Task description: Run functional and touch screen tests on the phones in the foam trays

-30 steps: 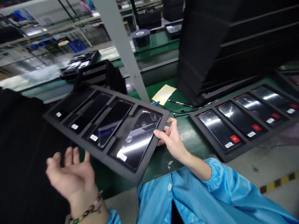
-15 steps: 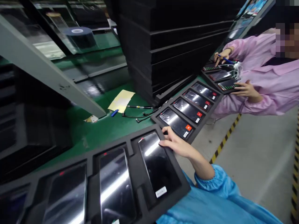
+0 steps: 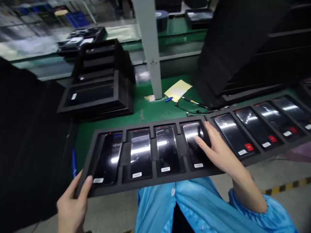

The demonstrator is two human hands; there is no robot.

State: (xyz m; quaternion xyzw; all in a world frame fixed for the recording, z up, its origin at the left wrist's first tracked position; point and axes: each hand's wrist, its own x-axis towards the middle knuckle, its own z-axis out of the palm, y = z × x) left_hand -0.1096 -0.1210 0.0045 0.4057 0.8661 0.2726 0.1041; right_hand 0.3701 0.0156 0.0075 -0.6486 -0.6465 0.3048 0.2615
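Phone tray, right along the table's near edge, long axis left to right, held at both ends: front-left corner pinched in left grip, right end clasped in right grip, just beside neighbouring tray.

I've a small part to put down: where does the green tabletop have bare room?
The green tabletop shows between the tray stack, the grey post and the held tray; a narrower strip shows left of that tray, by the blue pen. Right of the post is crowded: yellow paper, black pen, cables, then the black stack.
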